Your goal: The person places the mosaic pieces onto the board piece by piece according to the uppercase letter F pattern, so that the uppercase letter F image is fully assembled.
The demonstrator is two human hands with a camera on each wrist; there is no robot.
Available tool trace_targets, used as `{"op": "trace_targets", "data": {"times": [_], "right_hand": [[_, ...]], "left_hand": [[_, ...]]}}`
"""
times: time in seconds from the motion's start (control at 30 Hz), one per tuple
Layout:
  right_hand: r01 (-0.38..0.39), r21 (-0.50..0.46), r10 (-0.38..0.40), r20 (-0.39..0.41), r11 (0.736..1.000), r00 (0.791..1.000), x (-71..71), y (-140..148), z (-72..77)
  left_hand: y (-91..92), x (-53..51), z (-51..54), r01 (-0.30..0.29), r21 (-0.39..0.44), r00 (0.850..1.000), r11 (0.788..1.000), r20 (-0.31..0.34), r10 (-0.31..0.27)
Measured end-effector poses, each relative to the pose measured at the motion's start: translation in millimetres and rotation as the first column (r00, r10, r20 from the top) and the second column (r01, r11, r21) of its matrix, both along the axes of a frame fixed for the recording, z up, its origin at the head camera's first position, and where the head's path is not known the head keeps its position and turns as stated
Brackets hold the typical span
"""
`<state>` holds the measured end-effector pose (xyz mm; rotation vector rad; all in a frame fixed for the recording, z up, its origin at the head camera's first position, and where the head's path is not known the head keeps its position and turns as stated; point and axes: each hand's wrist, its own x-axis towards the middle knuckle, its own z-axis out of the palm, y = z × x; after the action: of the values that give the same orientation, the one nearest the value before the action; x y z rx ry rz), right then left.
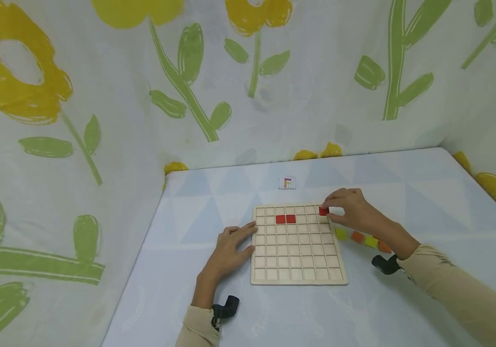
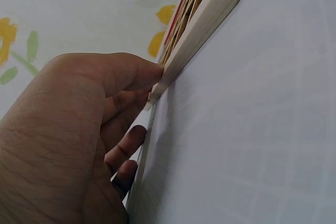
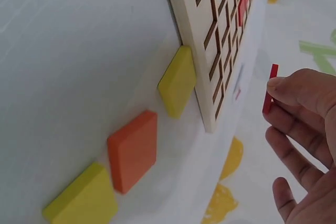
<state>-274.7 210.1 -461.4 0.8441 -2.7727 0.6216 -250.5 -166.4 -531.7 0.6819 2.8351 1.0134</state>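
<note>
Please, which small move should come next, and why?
Probably carry the red square tile leftward, toward the two red square tiles in the pale wooden grid board: the right hand pinches that tile, and cells beside those two are bare.

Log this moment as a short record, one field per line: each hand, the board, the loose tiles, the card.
left hand: left hand, fingers touching the left edge of the wooden grid board
right hand: right hand, pinching a red tile above the board's far right corner
on board: two placed red tiles, side by side, second row from the far edge
loose tiles: two yellow tiles, two orange tiles, right of the board
card: small patterned card, beyond the board's far edge
</note>
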Motion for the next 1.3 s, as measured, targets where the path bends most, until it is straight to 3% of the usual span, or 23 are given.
{"op": "trace_targets", "data": {"times": [0.2, 0.47, 0.73, 1.3], "right_hand": [[-0.026, 0.006, 0.026, -0.035, 1.0, 0.999, -7.4, -14.7, -3.5], [-0.027, 0.021, 0.026, 0.036, 0.999, 0.999, -11.7, -26.0, -9.5], [-0.054, 0.044, 0.055, -0.025, 0.998, 0.998, -14.7, -35.6, -8.0], [-0.083, 0.061, 0.083, 0.007, 0.995, 0.997, -20.2, -44.6, -17.0]], "left_hand": [[-1.9, -1.4, -2.4, -0.003, -0.008, 1.0, 1.0, -0.011, 0.003], [-2.2, -1.0, -4.8, 0.003, -0.001, 1.0, 1.0, -0.029, -0.003], [-2.9, -2.0, -4.7, 0.016, -0.003, 0.999, 1.0, -0.048, -0.016], [-1.0, -1.0, -2.2, 0.013, 0.013, 0.999, 1.0, -0.039, -0.012]]}}
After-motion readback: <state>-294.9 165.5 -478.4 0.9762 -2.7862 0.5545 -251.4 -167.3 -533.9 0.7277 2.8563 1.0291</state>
